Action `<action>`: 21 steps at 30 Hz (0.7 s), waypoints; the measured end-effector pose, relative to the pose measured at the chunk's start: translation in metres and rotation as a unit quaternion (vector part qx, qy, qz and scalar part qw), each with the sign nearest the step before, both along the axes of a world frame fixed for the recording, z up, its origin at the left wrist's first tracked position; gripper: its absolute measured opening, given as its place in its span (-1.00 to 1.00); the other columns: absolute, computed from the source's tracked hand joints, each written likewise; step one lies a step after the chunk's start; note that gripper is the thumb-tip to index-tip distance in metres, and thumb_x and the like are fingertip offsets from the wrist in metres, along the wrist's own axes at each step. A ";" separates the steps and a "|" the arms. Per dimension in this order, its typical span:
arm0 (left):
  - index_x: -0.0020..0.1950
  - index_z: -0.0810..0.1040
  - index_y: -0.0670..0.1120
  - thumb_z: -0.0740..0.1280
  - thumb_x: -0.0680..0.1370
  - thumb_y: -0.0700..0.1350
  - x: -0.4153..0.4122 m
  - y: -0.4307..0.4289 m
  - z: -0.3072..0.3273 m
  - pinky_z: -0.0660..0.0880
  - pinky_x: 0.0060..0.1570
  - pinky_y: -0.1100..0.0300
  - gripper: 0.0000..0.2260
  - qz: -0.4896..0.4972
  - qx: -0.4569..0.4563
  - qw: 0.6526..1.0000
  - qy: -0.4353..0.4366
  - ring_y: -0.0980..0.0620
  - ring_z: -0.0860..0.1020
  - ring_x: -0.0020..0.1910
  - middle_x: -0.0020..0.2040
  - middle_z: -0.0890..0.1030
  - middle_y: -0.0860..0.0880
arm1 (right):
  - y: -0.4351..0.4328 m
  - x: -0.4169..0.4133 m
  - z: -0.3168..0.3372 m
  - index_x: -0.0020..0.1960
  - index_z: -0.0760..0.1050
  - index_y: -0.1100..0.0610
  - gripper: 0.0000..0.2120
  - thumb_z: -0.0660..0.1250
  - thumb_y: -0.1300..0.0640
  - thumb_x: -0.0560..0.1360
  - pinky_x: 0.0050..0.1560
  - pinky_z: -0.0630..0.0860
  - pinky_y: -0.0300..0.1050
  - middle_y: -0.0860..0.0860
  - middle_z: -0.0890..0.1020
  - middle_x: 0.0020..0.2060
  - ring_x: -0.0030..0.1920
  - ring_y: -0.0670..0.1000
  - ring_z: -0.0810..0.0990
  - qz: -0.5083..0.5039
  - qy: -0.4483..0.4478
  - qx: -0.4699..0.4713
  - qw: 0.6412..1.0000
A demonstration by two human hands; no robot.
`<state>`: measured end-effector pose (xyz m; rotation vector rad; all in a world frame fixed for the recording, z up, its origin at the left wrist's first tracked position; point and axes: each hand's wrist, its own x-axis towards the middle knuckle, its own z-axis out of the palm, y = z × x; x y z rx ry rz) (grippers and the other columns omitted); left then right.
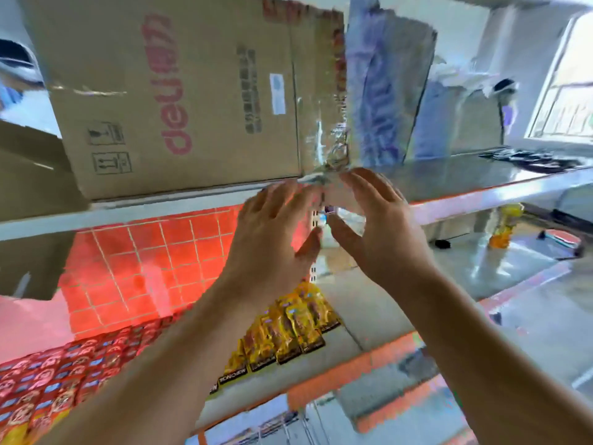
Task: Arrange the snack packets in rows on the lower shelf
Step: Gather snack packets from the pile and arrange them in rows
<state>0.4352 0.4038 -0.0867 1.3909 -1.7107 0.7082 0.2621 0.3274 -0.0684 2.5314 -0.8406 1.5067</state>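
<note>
Hands: left hand (pixel 272 232) and right hand (pixel 375 229) are reaching up, spread wide, empty.
Risk: bumping the leaning bag (pixel 378 91), toppling it onto yellow packets (pixel 288 329).

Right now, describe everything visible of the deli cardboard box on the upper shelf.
The cardboard box is large, brown corrugated board with red "deli" lettering running sideways, bottom to top. Black handling symbols sit low at left; a small white label sits further right. Shiny clear tape runs down its right edge, crumpled at the bottom corner. It rests on the upper shelf, beside a bluish wrapped pack. Whether the left hand touches that corner is unclear.
</note>
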 end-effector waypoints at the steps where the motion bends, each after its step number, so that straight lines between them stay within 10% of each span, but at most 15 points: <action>1: 0.43 0.49 -0.07 0.33 0.54 0.01 -0.018 -0.009 0.010 0.44 0.32 -0.08 -0.53 -0.013 -0.007 1.000 -0.011 -0.19 0.49 0.31 0.32 0.56 -0.10 | -0.005 -0.022 0.009 0.35 0.50 0.17 -0.49 0.34 -0.06 0.48 0.34 0.40 -0.02 0.12 0.56 0.29 0.29 0.16 0.51 -0.011 -0.010 -0.010 1.000; 21: 0.47 0.48 0.07 0.34 0.62 0.12 -0.243 -0.174 0.083 0.42 0.34 0.06 -0.58 -0.161 0.109 0.979 -0.065 0.00 0.48 0.39 0.41 0.56 0.04 | -0.113 -0.281 0.042 0.38 0.50 0.10 -0.51 0.41 0.02 0.48 0.27 0.50 -0.02 0.03 0.57 0.33 0.29 0.06 0.54 -0.193 0.040 0.038 0.980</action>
